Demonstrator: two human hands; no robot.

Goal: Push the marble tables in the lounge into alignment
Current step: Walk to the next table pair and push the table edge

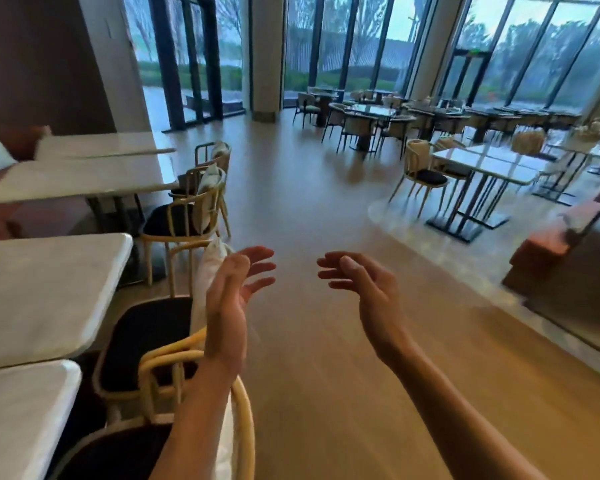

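Hands — left (pixel 236 289) and right (pixel 368 285) — hang spread and empty at centre frame; marble tables (pixel 45 292) line the left edge, where we should press flat-palmed against an edge.

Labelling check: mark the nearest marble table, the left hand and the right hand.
nearest marble table (pixel 18 414), head view, bare white top
left hand (pixel 234 296), head view, middle of the open palm
right hand (pixel 368 289), head view, middle of the open palm

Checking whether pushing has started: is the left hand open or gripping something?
Open. The left hand has straight, spread fingers and holds nothing; it hangs in the air above a chair, off the tables.
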